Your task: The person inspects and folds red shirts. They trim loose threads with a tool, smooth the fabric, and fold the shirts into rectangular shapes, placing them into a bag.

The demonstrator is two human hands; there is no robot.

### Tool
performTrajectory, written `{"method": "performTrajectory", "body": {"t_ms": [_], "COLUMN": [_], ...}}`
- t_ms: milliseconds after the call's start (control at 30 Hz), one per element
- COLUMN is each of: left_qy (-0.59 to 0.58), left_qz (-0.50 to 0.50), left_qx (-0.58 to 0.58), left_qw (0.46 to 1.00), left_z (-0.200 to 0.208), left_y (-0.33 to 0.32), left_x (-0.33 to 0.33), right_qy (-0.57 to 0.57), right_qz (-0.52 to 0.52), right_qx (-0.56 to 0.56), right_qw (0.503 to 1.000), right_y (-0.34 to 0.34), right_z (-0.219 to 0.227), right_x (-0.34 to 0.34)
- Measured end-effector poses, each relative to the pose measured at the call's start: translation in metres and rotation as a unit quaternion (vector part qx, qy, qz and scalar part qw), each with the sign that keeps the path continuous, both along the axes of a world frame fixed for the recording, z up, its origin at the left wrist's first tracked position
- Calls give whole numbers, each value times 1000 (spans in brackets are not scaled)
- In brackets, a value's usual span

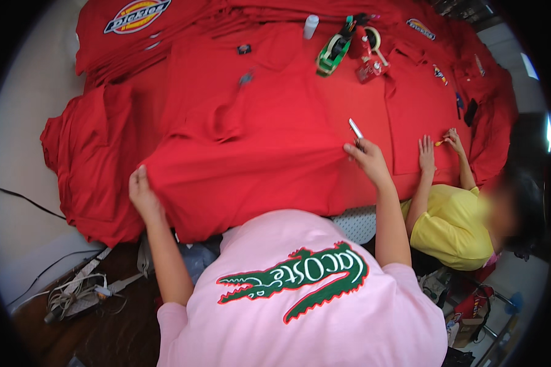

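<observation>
A red T-shirt (245,165) lies spread in front of me, its near part pulled taut between my hands. My left hand (144,194) pinches the shirt's edge at the left. At the right, my right hand (368,160) grips the opposite edge. Thread snips (356,129) with pale blades also stick up from my right hand; their handle is mostly hidden by the fingers. Folds bunch in the middle of the shirt, and a dark neck label (243,49) shows at its far end.
Red garments are heaped at the left (98,165) and stacked at the back (122,43). A green tape dispenser (333,55), a white cup-like container (311,27) and a red bottle (368,70) stand far right. A co-worker in yellow (450,223) handles another red shirt (419,110).
</observation>
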State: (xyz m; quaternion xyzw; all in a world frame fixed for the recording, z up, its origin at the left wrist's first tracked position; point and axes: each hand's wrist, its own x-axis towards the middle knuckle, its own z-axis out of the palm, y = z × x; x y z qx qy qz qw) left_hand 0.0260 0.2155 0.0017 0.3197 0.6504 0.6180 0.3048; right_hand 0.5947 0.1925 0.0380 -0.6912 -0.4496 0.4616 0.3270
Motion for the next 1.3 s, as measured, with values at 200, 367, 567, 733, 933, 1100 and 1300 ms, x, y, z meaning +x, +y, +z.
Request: {"method": "performTrajectory", "body": {"t_ms": [200, 367, 567, 733, 933, 1100, 1300], "left_qy": [-113, 0, 241, 339, 448, 482, 493], "left_qz": [-58, -99, -209, -322, -267, -193, -204], "left_qx": [66, 138, 149, 56, -39, -66, -27], "left_qw": [990, 985, 936, 882, 852, 852, 845], "left_z": [92, 191, 165, 69, -22, -29, -30], "left_y": [-13, 61, 252, 148, 14, -21, 8], "left_x": [-17, 1, 5, 64, 13, -11, 6], "right_qy": [263, 178, 85, -145, -256, -268, -264], "right_qz": [-45, -72, -96, 17, 71, 14, 56], "right_qx": [121, 261, 318, 337, 225, 90, 175], "right_qw": [956, 946, 939, 930, 938, 959, 947], "right_y": [-27, 61, 185, 99, -35, -63, -37], "right_z": [77, 152, 139, 60, -32, -35, -56], "right_x": [33, 27, 19, 3, 3, -32, -27]}}
